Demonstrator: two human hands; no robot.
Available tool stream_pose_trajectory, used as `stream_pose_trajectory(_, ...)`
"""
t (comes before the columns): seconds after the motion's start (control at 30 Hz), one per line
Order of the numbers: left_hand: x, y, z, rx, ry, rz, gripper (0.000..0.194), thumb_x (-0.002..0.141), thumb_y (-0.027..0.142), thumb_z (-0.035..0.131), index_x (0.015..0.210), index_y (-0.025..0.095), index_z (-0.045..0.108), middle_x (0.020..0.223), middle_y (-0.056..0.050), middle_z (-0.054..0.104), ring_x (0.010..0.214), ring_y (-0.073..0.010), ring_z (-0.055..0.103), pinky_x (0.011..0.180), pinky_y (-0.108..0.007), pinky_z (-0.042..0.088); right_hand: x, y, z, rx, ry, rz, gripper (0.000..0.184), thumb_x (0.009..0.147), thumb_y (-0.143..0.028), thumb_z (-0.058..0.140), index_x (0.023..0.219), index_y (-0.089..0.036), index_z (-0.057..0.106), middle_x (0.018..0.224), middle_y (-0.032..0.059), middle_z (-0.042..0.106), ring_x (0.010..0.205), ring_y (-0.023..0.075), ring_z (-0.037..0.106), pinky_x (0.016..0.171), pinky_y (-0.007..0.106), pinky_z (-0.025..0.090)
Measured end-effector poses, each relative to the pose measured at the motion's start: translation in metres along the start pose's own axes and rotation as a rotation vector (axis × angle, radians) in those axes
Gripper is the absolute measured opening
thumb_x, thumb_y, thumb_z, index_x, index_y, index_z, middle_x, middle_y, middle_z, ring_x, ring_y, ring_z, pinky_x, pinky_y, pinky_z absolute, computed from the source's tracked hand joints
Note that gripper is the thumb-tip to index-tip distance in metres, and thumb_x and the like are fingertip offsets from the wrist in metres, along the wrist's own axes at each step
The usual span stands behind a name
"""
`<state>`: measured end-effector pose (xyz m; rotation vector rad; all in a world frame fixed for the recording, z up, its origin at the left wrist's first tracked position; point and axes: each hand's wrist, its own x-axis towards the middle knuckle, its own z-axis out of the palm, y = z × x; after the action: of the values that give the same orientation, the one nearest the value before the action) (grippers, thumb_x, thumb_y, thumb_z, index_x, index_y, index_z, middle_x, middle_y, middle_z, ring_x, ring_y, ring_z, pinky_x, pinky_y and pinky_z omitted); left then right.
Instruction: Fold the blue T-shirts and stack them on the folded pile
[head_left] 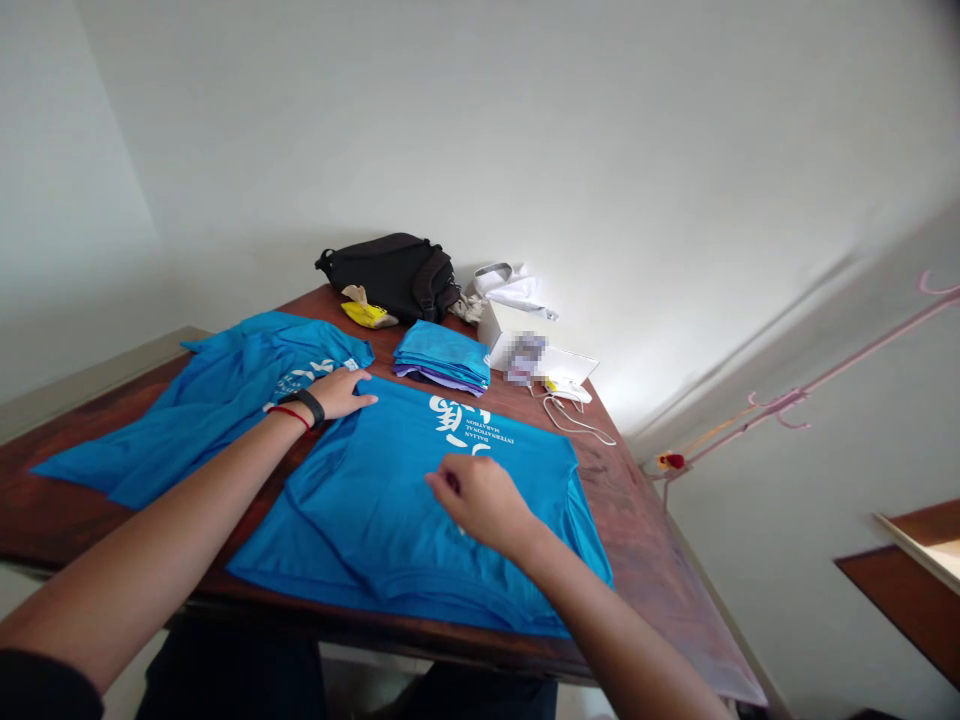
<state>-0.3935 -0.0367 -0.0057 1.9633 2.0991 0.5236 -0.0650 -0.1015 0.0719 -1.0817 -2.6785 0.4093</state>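
A blue T-shirt (390, 480) with white lettering lies spread on the wooden table in front of me. My left hand (341, 393) rests at its upper left edge, fingers stretched out and the thumb a little apart. Over the middle of the shirt, my right hand (484, 500) is curled into a loose fist, and I see nothing in it. To the left lies a second blue shirt (225, 400), rumpled, partly behind my left forearm. Beyond the spread shirt sits a stack of folded shirts (442, 350), blue with some purple below.
On the table (637, 530), a black bag (386, 275) and a yellow packet (365, 314) stand at the back. A white box (499, 330), a white cable (577, 425) and a white bag (514, 288) are at the back right. A pink rack (847, 360) with hooks runs along the right wall.
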Motion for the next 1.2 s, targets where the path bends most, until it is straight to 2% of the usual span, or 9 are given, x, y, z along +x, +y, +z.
stream_pose_trajectory(0.1,0.000,0.001,0.000,-0.014,-0.017,-0.012,0.060,0.086,0.049,0.061,0.132,0.011,0.058,0.128,-0.016,0.065,0.116,-0.0301,0.062,0.098,-0.036,0.046,0.000,-0.066,0.034,-0.095,-0.125,-0.168,0.030,0.091,-0.052,0.059,0.097,-0.023,0.066,0.095,0.0073,0.071,0.080,0.0235,0.069,0.066,0.033,0.056)
stream_pose_trajectory(0.17,0.001,0.000,0.000,-0.019,-0.020,-0.016,0.059,0.086,0.049,0.061,0.132,0.012,0.058,0.129,-0.016,0.065,0.116,-0.0298,0.062,0.097,-0.036,0.047,0.002,-0.092,0.055,-0.166,-0.132,-0.226,0.050,0.086,-0.065,0.060,0.110,-0.020,0.062,0.105,0.0100,0.067,0.090,0.0273,0.067,0.068,0.036,0.057)
stream_pose_trajectory(0.27,0.002,-0.002,0.001,-0.030,-0.020,-0.017,0.056,0.085,0.048,0.062,0.129,0.013,0.060,0.123,-0.016,0.068,0.110,-0.0286,0.065,0.095,-0.036,0.048,0.006,-0.110,0.079,-0.208,-0.121,-0.249,0.073,0.078,-0.079,0.057,0.118,-0.018,0.057,0.111,0.0134,0.061,0.101,0.0322,0.062,0.069,0.040,0.059)
stream_pose_trajectory(0.33,0.003,-0.004,0.003,-0.043,-0.013,-0.013,0.051,0.085,0.047,0.063,0.124,0.014,0.063,0.120,-0.014,0.069,0.108,-0.0277,0.066,0.096,-0.035,0.048,0.008,-0.116,0.089,-0.215,-0.109,-0.236,0.075,0.078,-0.081,0.055,0.117,-0.017,0.057,0.111,0.0139,0.058,0.102,0.0334,0.059,0.068,0.042,0.059)
stream_pose_trajectory(0.47,0.005,-0.007,0.008,-0.066,0.022,-0.009,0.048,0.083,0.045,0.066,0.121,0.016,0.065,0.126,-0.015,0.065,0.118,-0.0301,0.061,0.102,-0.038,0.044,0.007,-0.124,0.098,-0.217,-0.079,-0.217,0.066,0.082,-0.077,0.052,0.110,-0.018,0.058,0.108,0.0135,0.058,0.098,0.0330,0.058,0.065,0.044,0.059)
stream_pose_trajectory(0.63,0.007,-0.009,0.010,-0.097,0.057,-0.009,0.050,0.084,0.044,0.065,0.124,0.014,0.064,0.130,-0.016,0.063,0.123,-0.0307,0.057,0.105,-0.039,0.042,0.010,-0.131,0.102,-0.231,-0.041,-0.240,0.046,0.086,-0.060,0.063,0.104,-0.017,0.059,0.105,0.0125,0.059,0.096,0.0313,0.059,0.065,0.040,0.058)
stream_pose_trajectory(0.9,0.007,-0.009,0.006,-0.137,0.076,-0.045,0.038,0.085,0.038,0.064,0.116,0.016,0.068,0.099,-0.008,0.072,0.093,-0.0247,0.068,0.085,-0.033,0.050,0.017,-0.132,0.109,-0.265,-0.017,-0.363,0.019,0.093,-0.035,0.056,0.100,-0.018,0.058,0.100,0.0096,0.062,0.089,0.0270,0.061,0.061,0.035,0.056)
stream_pose_trajectory(1.03,0.008,-0.008,0.007,-0.149,0.097,-0.087,0.047,0.084,0.039,0.065,0.125,0.016,0.064,0.104,-0.009,0.072,0.096,-0.0247,0.068,0.086,-0.031,0.049,0.018,-0.132,0.110,-0.264,-0.028,-0.334,0.011,0.091,-0.024,0.055,0.100,-0.019,0.057,0.098,0.0075,0.064,0.087,0.0257,0.063,0.063,0.035,0.056)
stream_pose_trajectory(1.2,0.015,-0.012,0.012,-0.164,0.150,-0.191,0.055,0.088,0.045,0.057,0.134,0.015,0.057,0.109,-0.012,0.073,0.104,-0.0286,0.068,0.089,-0.034,0.049,0.019,-0.131,0.103,-0.141,-0.010,-0.252,0.009,0.091,-0.026,0.054,0.098,-0.020,0.057,0.095,0.0046,0.067,0.085,0.0225,0.066,0.067,0.032,0.055)
